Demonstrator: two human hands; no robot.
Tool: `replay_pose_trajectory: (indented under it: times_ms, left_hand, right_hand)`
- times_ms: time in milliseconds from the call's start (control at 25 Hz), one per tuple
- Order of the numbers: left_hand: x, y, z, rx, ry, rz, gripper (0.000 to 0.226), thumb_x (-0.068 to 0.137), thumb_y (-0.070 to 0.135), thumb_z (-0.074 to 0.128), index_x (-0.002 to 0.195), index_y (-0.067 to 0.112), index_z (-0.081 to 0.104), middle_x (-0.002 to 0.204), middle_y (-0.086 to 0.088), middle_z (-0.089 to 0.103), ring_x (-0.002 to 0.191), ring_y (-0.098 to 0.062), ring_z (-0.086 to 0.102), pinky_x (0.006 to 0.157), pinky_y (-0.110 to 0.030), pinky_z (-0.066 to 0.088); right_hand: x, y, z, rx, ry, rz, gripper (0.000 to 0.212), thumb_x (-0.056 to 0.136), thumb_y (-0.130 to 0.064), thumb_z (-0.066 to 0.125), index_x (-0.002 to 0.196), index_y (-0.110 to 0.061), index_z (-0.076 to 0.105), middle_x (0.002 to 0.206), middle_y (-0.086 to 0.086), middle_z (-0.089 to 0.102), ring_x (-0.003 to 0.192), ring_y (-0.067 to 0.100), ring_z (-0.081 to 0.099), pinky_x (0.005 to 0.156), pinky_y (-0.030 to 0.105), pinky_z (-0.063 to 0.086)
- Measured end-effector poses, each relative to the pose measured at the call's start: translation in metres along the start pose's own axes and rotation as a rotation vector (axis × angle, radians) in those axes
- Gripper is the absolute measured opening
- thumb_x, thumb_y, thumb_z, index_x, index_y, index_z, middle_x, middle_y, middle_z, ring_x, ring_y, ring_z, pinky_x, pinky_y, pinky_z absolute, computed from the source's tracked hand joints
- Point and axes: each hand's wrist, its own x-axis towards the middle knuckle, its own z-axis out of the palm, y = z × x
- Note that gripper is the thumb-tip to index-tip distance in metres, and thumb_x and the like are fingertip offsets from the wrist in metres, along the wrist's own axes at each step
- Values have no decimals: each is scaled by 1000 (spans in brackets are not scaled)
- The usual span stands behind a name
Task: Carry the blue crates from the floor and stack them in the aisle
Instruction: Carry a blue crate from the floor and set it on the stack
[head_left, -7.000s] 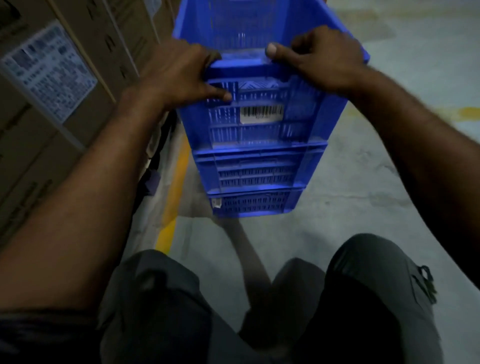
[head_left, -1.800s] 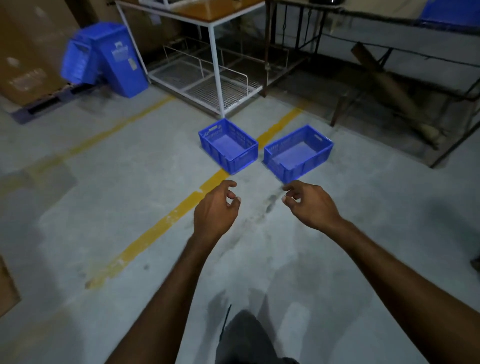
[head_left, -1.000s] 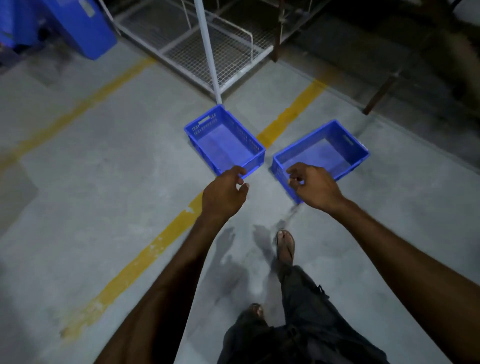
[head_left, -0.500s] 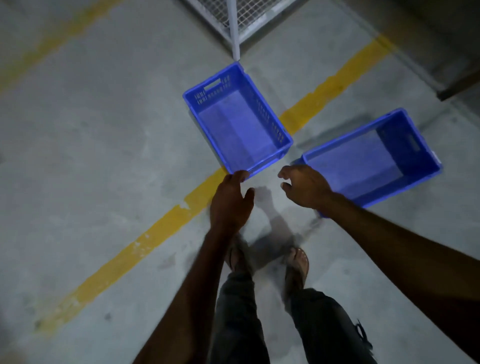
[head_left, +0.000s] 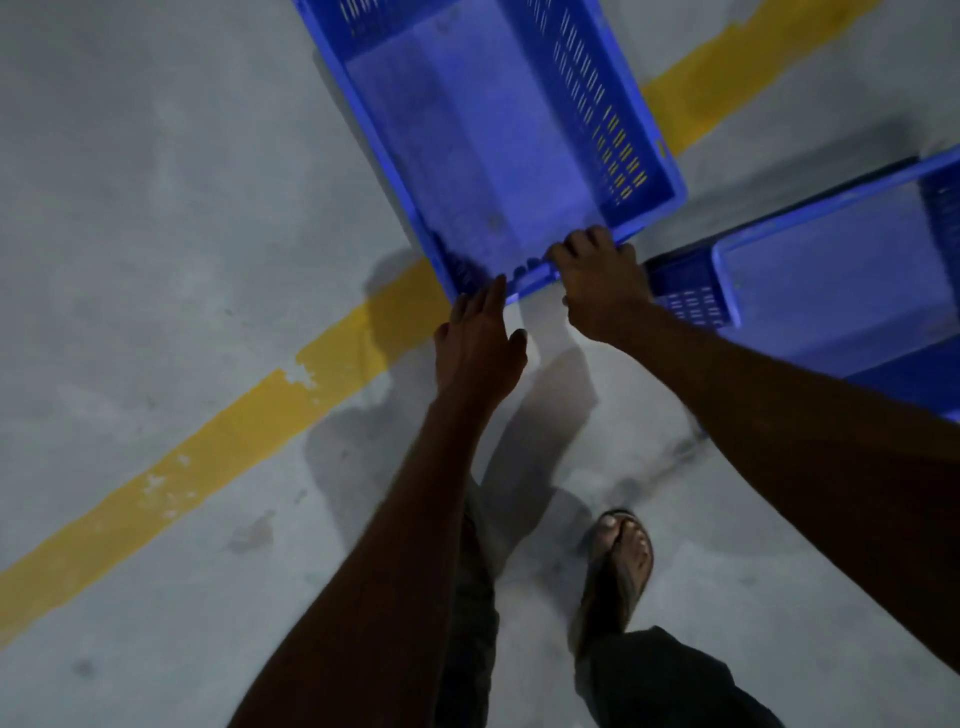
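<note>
Empty blue slotted plastic crate (head_left: 498, 145) sits on floor across yellow line (head_left: 218, 441). Right hand (head_left: 597, 280) fingers curled over near rim; left hand (head_left: 480, 343) fingers apart, just touching. One-sided lift may tip crate.

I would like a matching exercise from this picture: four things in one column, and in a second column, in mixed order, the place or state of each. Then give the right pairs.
Things
1. right hand
2. left hand
3. yellow painted floor line
4. second blue plastic crate

Places or states
A. runs diagonally across the grey concrete floor
B. open and flat, fingertips by the near corner of the nearer blue plastic crate
C. stands at the right edge of the picture, partly cut off
D. fingers curled over the nearer crate's near rim

Pairs: 1-D, 2-B, 3-A, 4-C
</note>
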Motion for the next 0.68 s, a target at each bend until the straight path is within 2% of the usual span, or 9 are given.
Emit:
replay_pose_trajectory:
  times_ms: [120,200,280,320,360,480,520,600,680]
  left_hand:
    - [-12,-1,6,-49,157,-89,57,97,46,54,147,21,44,149,-5,46,137,-31,41,103,-46,40]
    - [-21,4,-6,-132,292,-236,52,97,47,53,142,20,51,148,-10,43,137,-33,40,104,-45,38]
    - [-18,2,-24,-238,272,-362,54,96,41,57,145,22,48,154,-12,35,144,-31,32,111,-46,32]
    - [-12,1,-30,-245,241,-383,58,94,37,59,148,21,43,156,-12,32,146,-30,28,112,-47,31]
    - [-4,-2,-33,-242,220,-381,63,93,32,60,151,20,38,157,-12,30,146,-30,28,112,-48,31]
    - [23,-13,-30,-378,256,-395,74,90,28,64,152,8,29,153,-15,37,141,-31,37,110,-48,36]
    - [33,-18,-25,-467,273,-433,74,90,33,65,149,5,31,150,-17,43,138,-33,42,109,-48,38]
    - [46,-30,-18,-664,292,-548,78,86,56,64,139,4,42,137,-20,56,126,-37,55,105,-48,46]
    - [51,-36,-23,-737,261,-641,90,75,82,52,130,10,54,126,-19,64,120,-38,59,104,-50,47]
  right_hand:
    - [-12,-11,-13,-63,-24,-54,50,87,-18,67,133,-14,50,128,13,57,127,37,43,99,49,39]
    - [-39,-23,-24,-33,-155,-113,47,84,-20,65,130,-16,54,124,10,61,127,35,44,99,46,38]
    - [-65,-28,-34,35,-316,-167,41,84,-31,57,123,-20,61,121,8,63,124,33,46,97,42,41]
    - [-72,-26,-37,73,-307,-171,41,83,-37,49,117,-21,66,119,8,64,120,34,48,95,42,42]
    - [-72,-22,-40,118,-196,-132,45,80,-40,44,113,-21,68,117,9,65,117,35,51,93,42,45]
    - [-41,5,-27,263,293,261,48,83,-39,53,123,-13,59,125,16,58,115,40,51,88,49,45]
    - [-27,15,-20,379,320,411,53,89,-39,55,133,-10,52,133,18,53,121,41,49,92,51,43]
    - [-2,30,-11,796,146,645,67,98,-47,53,149,-6,36,146,21,45,133,43,43,104,53,40]
    - [9,42,-9,1034,44,725,62,98,-44,55,144,-4,40,143,24,49,131,43,48,106,51,42]
